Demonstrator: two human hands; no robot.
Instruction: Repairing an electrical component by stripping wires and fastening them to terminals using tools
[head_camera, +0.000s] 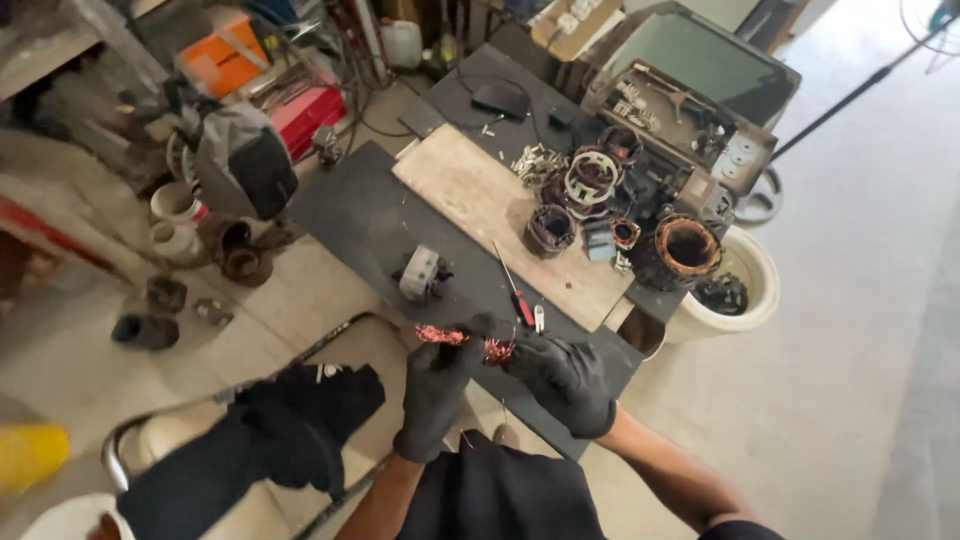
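Both hands wear black gloves and hold one bundle of copper wire (468, 342) between them, low over the near end of a dark workbench (360, 215). My left hand (435, 395) grips the bundle's left end. My right hand (565, 380) grips its right end. Just beyond the hands a red-handled screwdriver (514, 290) lies on the bench, and a small grey motor part (420, 272) sits to its left.
A wooden board (480, 205) carries several motor stators with copper windings (590, 185), one large stator (685, 250) at its right. A white bucket (745, 290) stands right of the bench. Pots, a red toolbox (310, 110) and clutter fill the left floor. A metal chair frame (130, 440) is near left.
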